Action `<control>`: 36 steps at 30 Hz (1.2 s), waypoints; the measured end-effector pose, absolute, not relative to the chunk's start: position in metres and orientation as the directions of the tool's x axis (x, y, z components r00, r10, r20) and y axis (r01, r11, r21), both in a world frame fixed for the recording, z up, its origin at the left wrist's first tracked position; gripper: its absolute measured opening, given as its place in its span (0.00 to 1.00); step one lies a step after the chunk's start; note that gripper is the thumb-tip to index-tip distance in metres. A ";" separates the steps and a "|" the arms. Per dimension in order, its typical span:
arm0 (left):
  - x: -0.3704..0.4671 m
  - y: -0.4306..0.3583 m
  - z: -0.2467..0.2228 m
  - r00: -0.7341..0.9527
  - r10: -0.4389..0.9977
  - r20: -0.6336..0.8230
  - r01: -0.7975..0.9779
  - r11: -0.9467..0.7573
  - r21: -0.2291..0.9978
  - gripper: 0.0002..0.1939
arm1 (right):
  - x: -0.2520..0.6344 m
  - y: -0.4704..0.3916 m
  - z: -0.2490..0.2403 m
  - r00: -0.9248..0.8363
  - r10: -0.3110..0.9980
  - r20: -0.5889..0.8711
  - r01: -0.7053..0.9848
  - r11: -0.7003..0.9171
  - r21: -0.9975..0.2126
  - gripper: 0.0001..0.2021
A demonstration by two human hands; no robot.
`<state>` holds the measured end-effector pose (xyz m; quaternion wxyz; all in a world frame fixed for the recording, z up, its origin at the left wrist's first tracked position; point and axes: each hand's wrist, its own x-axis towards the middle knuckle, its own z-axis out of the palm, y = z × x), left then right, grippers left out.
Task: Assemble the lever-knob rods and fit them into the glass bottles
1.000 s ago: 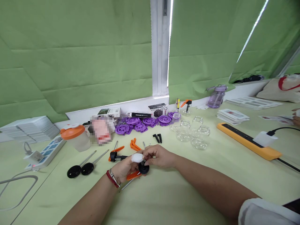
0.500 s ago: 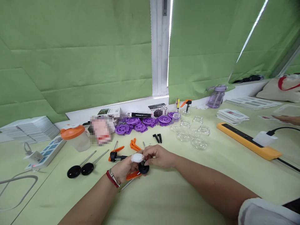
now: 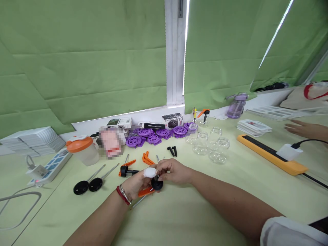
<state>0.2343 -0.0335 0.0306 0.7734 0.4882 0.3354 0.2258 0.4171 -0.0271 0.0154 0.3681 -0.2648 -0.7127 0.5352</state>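
Hands (image 3: 176,171) grip round black part (image 3: 157,185).

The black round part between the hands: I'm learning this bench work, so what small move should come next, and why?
Perhaps a gentle twist with the right hand while the left hand steadies the black round part: the right hand is gathered just above it, and the left hand cradles it. Exactly what the right hand touches is mostly hidden, so little force seems wise.
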 end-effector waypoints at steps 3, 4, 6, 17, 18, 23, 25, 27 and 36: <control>0.233 -0.033 0.030 0.685 0.664 -0.299 -0.018 0.425 0.905 0.21 | 0.417 -0.027 0.013 -0.576 0.792 0.200 -0.016 0.234 -0.972 0.09; 0.233 -0.033 0.030 0.686 0.664 -0.299 -0.020 0.427 0.904 0.21 | 0.416 -0.027 0.012 -0.573 0.799 0.182 -0.013 0.213 -0.977 0.10; 0.232 -0.032 0.029 0.689 0.660 -0.299 -0.029 0.437 0.899 0.21 | 0.416 -0.027 0.011 -0.568 0.807 0.162 -0.013 0.188 -0.982 0.12; 0.232 -0.031 0.026 0.690 0.658 -0.301 -0.031 0.443 0.896 0.21 | 0.417 -0.027 0.010 -0.571 0.803 0.169 -0.012 0.198 -0.980 0.12; 0.232 -0.032 0.027 0.680 0.664 -0.311 -0.025 0.446 0.895 0.22 | 0.417 -0.027 0.009 -0.572 0.804 0.163 -0.016 0.188 -0.982 0.12; 0.233 -0.031 0.027 0.675 0.659 -0.332 0.001 0.449 0.893 0.24 | 0.417 -0.027 0.011 -0.586 0.785 0.201 -0.026 0.229 -0.973 0.11; 0.233 -0.032 0.028 0.684 0.656 -0.319 0.001 0.437 0.899 0.24 | 0.416 -0.027 0.011 -0.582 0.791 0.187 -0.022 0.215 -0.976 0.11; 0.233 -0.032 0.028 0.683 0.657 -0.319 0.003 0.435 0.900 0.24 | 0.416 -0.027 0.011 -0.576 0.801 0.166 -0.021 0.189 -0.982 0.12; 0.233 -0.032 0.029 0.677 0.672 -0.301 -0.037 0.439 0.898 0.20 | 0.416 -0.026 0.008 -0.580 0.796 0.169 -0.020 0.194 -0.981 0.12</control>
